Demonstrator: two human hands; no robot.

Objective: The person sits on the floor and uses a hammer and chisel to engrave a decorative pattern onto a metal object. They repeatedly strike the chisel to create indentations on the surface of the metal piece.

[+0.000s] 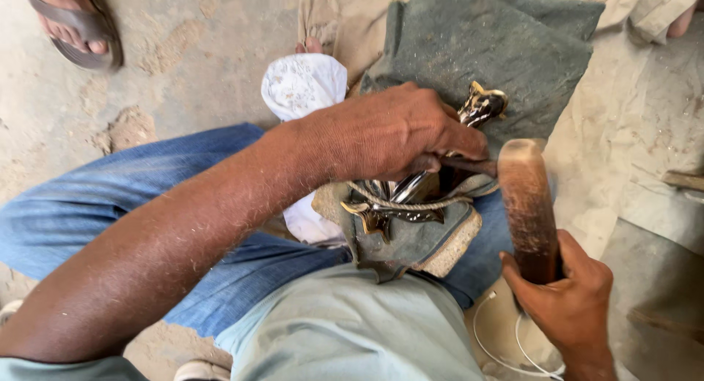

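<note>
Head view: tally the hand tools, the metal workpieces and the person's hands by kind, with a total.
Wooden mallet: 1
Thin punch tool: 1
Shiny metal workpiece: 1
Hands, left hand and right hand: 2
Total: 5

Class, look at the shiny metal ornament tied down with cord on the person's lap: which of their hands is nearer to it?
The left hand: it rests right over the shiny metal ornament, pressing a thin tool against it. The right hand sits lower and to the side, gripping a wooden mallet.

Left hand [396, 135] pins thin punch [469, 165] on shiny metal piece [411, 198], roped to padded block [433, 238]; right hand [568, 297] grips wooden mallet [526, 205]
</note>
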